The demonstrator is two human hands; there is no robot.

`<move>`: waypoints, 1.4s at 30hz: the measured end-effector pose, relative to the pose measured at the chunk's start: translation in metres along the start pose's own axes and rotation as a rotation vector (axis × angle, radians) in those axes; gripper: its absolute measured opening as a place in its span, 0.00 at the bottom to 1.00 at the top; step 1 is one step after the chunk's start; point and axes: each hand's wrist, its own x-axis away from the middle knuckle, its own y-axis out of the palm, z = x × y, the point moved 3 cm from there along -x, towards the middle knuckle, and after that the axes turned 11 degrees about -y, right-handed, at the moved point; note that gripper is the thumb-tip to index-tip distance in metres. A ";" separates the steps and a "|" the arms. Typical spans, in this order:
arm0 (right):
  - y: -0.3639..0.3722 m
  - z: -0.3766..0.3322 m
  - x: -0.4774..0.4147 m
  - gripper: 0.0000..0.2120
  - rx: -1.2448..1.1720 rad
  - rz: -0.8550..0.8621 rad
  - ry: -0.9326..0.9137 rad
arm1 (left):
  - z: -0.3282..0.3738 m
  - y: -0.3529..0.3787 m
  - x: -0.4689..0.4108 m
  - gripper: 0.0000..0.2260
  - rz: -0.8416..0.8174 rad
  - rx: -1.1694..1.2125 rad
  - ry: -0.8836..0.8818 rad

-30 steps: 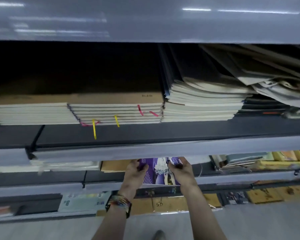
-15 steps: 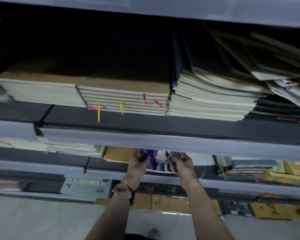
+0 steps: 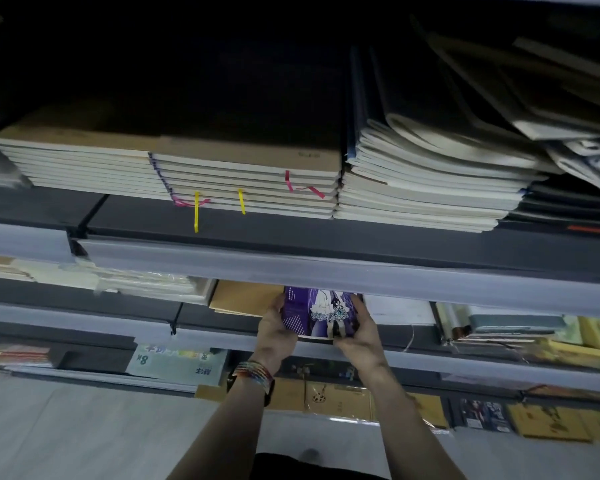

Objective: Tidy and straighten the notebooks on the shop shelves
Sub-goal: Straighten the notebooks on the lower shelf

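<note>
Purple notebook (image 3: pixel 317 311), drawn figure on cover, lower centre of frame, gripped at both side edges: left hand (image 3: pixel 274 332) curled round left edge, right hand (image 3: pixel 361 336) round right edge. Notebook at front lip of second shelf (image 3: pixel 205 337), top part hidden under rail of shelf above. Brown notebook (image 3: pixel 246 299) just left of it. Beaded bracelets (image 3: pixel 255 374) on left wrist. Upper centre: flat stack of brown-covered notebooks (image 3: pixel 250 181), yellow and pink ribbons hanging out.
</note>
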 end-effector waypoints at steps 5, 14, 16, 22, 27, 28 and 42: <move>0.001 -0.002 -0.007 0.38 -0.040 0.040 0.009 | -0.005 0.000 0.001 0.21 0.076 0.028 -0.012; -0.001 0.004 -0.012 0.39 0.128 0.039 0.003 | -0.007 0.002 -0.001 0.18 0.127 -0.052 0.011; -0.001 0.008 -0.014 0.41 0.141 0.029 0.016 | -0.008 0.003 -0.001 0.18 0.123 -0.065 -0.012; 0.000 0.020 -0.022 0.43 0.227 0.034 0.004 | -0.008 0.004 -0.001 0.17 0.171 -0.087 -0.022; -0.003 0.016 -0.026 0.38 0.295 0.018 -0.011 | -0.008 0.004 0.000 0.16 0.222 -0.102 -0.009; -0.004 0.015 -0.026 0.38 0.305 0.007 -0.007 | -0.008 0.004 -0.001 0.16 0.232 -0.107 -0.003; -0.008 0.004 -0.023 0.25 0.400 0.076 -0.034 | 0.000 0.001 0.004 0.15 0.264 -0.098 -0.036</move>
